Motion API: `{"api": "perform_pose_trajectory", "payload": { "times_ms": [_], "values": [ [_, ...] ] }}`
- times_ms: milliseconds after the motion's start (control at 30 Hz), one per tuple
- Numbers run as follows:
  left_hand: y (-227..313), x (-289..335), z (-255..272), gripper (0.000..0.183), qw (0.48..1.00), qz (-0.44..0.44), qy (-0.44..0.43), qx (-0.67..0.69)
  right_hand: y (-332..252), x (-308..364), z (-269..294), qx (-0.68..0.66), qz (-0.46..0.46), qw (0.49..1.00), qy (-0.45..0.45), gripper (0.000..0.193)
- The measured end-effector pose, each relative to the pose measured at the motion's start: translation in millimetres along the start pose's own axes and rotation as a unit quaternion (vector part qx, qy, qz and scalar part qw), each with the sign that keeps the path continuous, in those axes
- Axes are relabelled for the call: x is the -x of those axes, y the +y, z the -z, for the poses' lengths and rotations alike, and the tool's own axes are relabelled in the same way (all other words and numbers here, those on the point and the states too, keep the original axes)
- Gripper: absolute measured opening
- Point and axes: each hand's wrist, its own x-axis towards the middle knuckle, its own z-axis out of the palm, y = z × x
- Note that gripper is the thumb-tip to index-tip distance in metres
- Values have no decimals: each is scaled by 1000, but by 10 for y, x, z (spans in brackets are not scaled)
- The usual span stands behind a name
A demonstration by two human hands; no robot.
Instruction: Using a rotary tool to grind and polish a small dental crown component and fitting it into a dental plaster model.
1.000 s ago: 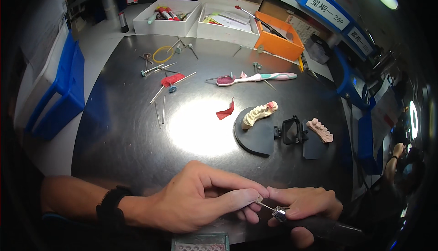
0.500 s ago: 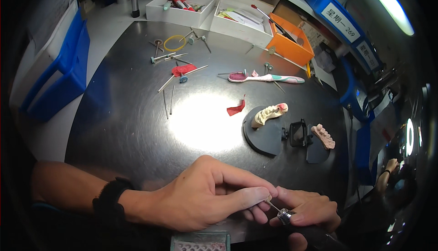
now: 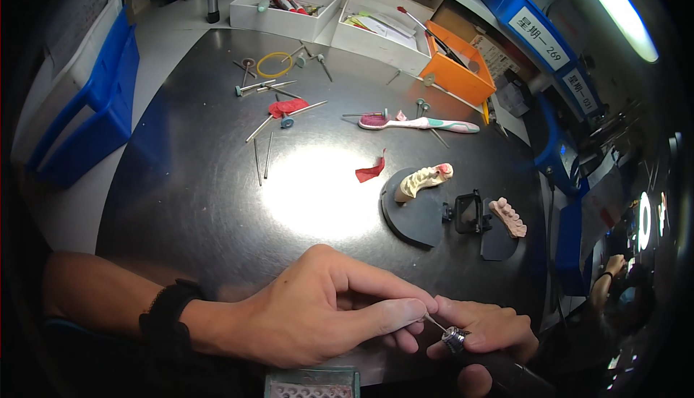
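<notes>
The round dark metal table (image 3: 181,203) takes most of the view, and a bright light spot lies in its middle. On the left side stand blue bins (image 3: 87,109), and at the far edge are two white trays (image 3: 282,18) and an orange box (image 3: 455,69). Near the lower edge, the left hand (image 3: 318,318), with a black band at the wrist, is closed loosely; its thumb and forefinger pinch a thin metal bur (image 3: 434,322) at its end. The right hand (image 3: 484,336) is wrapped around a dark handpiece (image 3: 499,369), whose silver chuck (image 3: 454,339) receives the other end of the bur. On the right part of the table a black articulator (image 3: 448,214) carries two tooth models (image 3: 423,180). A pink and white toothbrush (image 3: 419,123) lies further back, and a small red wax piece (image 3: 370,172) lies near the light spot.
</notes>
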Motion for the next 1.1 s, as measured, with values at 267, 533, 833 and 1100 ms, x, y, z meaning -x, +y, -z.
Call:
{"api": "perform_pose_trajectory", "payload": {
  "times_ms": [267,533,833,1100],
  "values": [
    [38,11,-26,25,998,39,0,53,-20,42,-29,-34,-24,999,23,29],
    [40,2,1,24,998,34,-8,44,4,44,-20,-55,-33,998,22,30],
    [27,-8,12,25,1000,20,-9,3,0,37,23,-36,-28,999,-11,31],
    [63,6,-14,25,998,43,0,52,-57,19,-22,29,-77,997,-1,36]
  ]
}}
